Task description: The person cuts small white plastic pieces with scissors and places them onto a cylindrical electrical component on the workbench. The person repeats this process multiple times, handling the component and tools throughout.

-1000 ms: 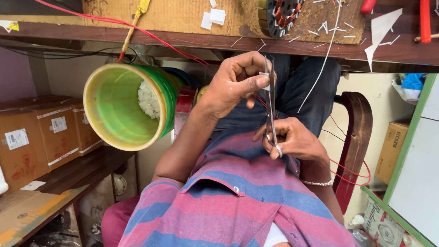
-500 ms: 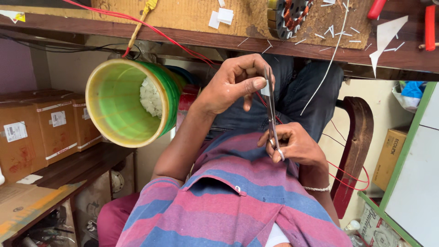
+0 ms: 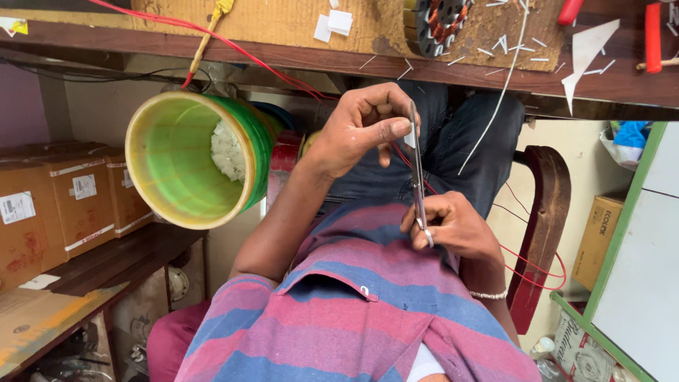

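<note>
a pair of scissors [image 3: 417,177] stands upright over the lap, handles gripped in the right hand [image 3: 453,226]; the left hand [image 3: 361,127] pinches a small white slip [image 3: 409,134] against the blades. trimming seems underway; squeezing the handles likely comes next. green bucket [image 3: 191,159] hangs near the bench edge [image 3: 283,56].

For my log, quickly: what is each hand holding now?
Left hand: closed, pinching white slip.
Right hand: closed on scissors.
</note>
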